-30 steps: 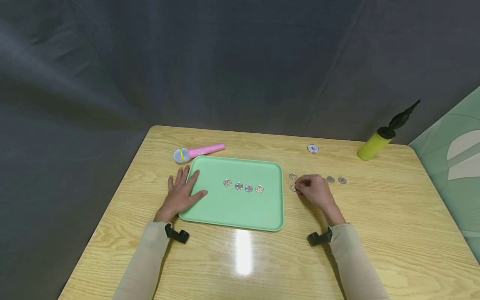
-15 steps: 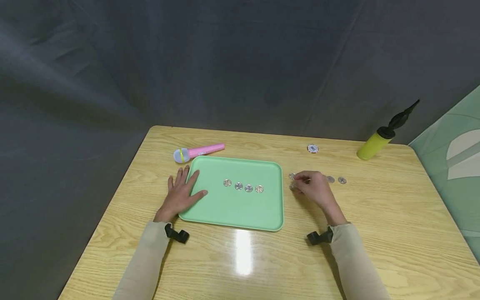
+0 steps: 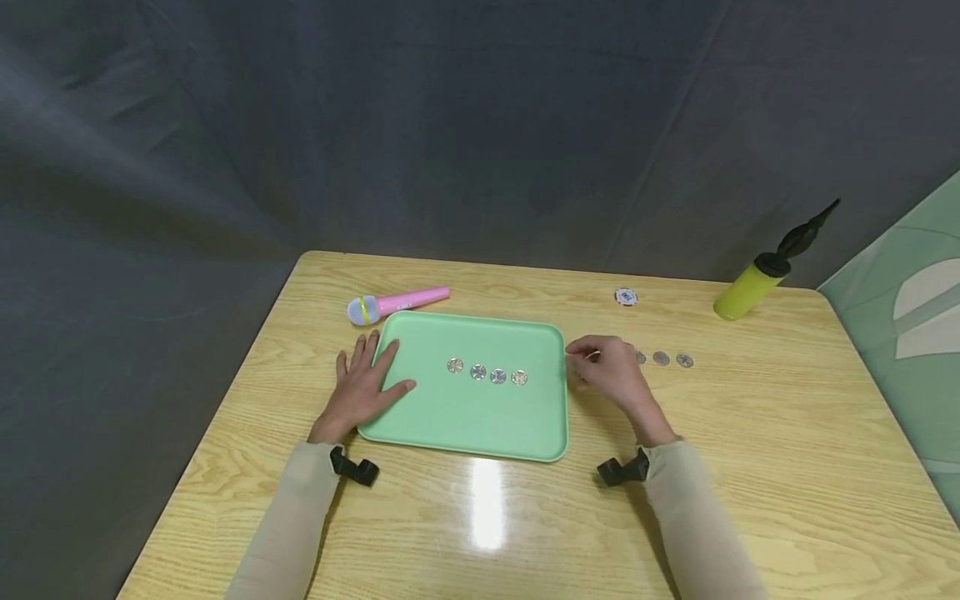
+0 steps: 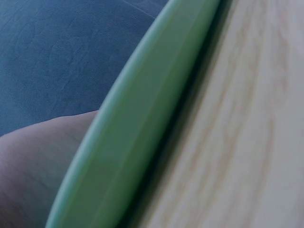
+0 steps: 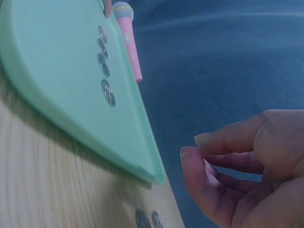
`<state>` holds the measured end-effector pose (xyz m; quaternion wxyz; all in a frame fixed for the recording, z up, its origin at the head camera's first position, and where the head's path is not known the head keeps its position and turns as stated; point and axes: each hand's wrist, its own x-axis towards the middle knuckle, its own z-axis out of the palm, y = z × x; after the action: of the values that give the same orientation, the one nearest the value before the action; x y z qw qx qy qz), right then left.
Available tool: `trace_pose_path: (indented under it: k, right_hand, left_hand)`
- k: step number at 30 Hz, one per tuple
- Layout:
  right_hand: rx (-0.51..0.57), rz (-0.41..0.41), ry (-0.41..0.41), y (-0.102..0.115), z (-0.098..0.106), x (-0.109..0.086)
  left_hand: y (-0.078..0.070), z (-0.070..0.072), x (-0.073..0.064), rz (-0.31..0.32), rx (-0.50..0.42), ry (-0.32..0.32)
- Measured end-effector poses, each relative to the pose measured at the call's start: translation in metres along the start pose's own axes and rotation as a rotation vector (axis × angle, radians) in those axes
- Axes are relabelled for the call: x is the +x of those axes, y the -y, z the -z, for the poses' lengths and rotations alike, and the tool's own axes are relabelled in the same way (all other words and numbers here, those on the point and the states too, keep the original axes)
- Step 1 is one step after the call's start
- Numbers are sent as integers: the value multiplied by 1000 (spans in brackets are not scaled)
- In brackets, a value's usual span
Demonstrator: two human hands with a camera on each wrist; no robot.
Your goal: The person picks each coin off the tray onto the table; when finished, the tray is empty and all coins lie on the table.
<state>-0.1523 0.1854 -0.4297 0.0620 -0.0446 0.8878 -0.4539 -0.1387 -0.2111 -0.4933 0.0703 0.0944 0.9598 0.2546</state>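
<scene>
My left hand (image 3: 358, 393) lies spread over the left rim of a mint-green tray (image 3: 465, 429), the thumb and fingertips inside it. A row of several silver-coloured coins (image 3: 498, 377) lies across the middle of the tray. At the tray's right edge, my right hand (image 3: 611, 371) has its thumb and index fingertips together in a pinch. The coin under those fingertips earlier no longer shows on the table; the fingers hide it. Beneath this hand, two coins (image 5: 142, 218) show on the table in the right wrist view. Further right, 3 coins (image 3: 661, 358) lie in a row.
A pink toy microphone (image 3: 412, 298) lies behind the tray's left corner. Farther back on the wooden table (image 3: 480, 517) is a white poker chip (image 3: 626, 297). A yellow-green hand pump (image 3: 746, 292) with a black top stands at the back right.
My right hand has moved left from the loose coins to the tray's right edge, uncovering a coin on its right. The left hand and the coins on the tray stay put.
</scene>
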Motion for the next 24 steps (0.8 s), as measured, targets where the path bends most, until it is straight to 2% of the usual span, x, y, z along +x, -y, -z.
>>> trace_pose_path:
  k: [15, 24]
  right_hand:
    - [16, 5, 77, 17, -38, 9]
    - [-34, 34, 92, 19, -54, 13]
  left_hand:
    - [1, 0, 1, 3, 2, -5]
    - [2, -1, 2, 9, -1, 1]
